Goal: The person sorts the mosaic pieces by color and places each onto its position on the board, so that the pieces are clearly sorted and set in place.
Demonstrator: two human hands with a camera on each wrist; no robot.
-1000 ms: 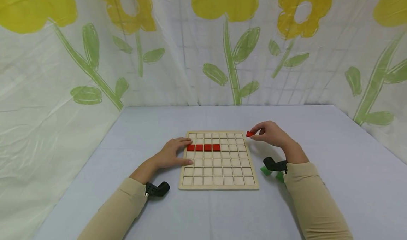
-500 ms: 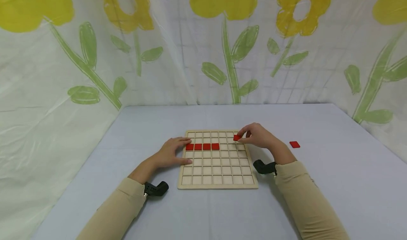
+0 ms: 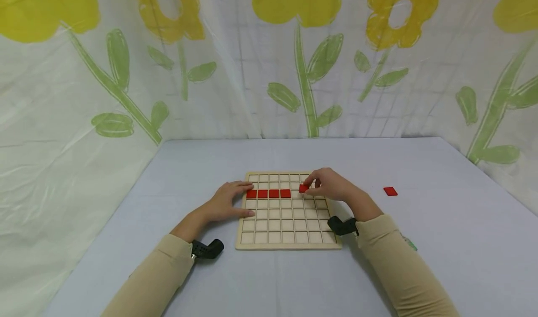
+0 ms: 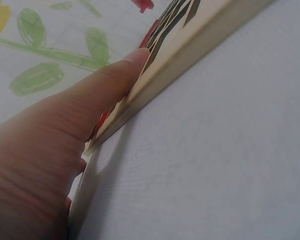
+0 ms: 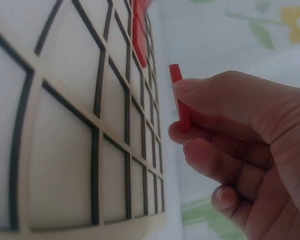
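Note:
A wooden grid board (image 3: 288, 246) lies on the table. Several red square tiles (image 3: 274, 193) sit side by side in its third row from the back, starting at the left. Along the board's left edge rests my left hand (image 3: 224, 202), thumb and fingers spread over the rim; the thumb (image 4: 125, 70) shows on the frame in the left wrist view. My right hand (image 3: 332, 185) pinches another red tile (image 3: 303, 188) between thumb and fingertips. This tile (image 5: 178, 97) is held just above the grid, right of the row, with one cell between in the head view.
One loose red tile (image 3: 390, 191) lies on the white tabletop (image 3: 437, 177) to the right of the board. A green piece (image 3: 410, 243) peeks out beside my right sleeve, mostly hidden. Behind the table hangs a flower-patterned curtain (image 3: 235, 97).
My right hand has carried its red tile leftward from beyond the board's right edge to over the grid, uncovering the loose red tile. The left hand stays where it was.

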